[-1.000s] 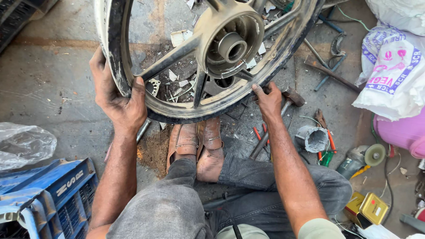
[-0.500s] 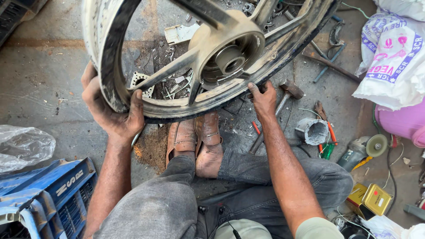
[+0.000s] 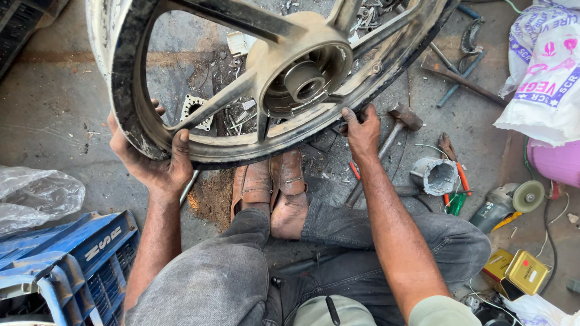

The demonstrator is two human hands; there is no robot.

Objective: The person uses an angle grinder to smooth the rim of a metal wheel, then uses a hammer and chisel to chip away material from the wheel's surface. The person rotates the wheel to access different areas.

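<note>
A dusty alloy motorcycle wheel (image 3: 241,84) with thick spokes and a round hub (image 3: 302,75) is held tilted above the concrete floor, over my brown shoes (image 3: 272,187). My left hand (image 3: 157,160) grips the rim at its lower left, thumb inside the rim. My right hand (image 3: 360,130) clasps the rim's lower right edge. Small metal parts lie on the floor under the wheel, seen through the spokes.
A hammer (image 3: 393,130) lies beside my right hand. To the right are a grey cup-shaped part (image 3: 436,175), an angle grinder (image 3: 510,202), yellow tins (image 3: 519,271), a printed white sack (image 3: 544,72) and a pink container (image 3: 559,163). A blue crate (image 3: 66,265) and clear plastic bag (image 3: 36,196) sit left.
The wheel has come up and closer to the camera, and has shifted left. Both hands kept their grip on the rim throughout.
</note>
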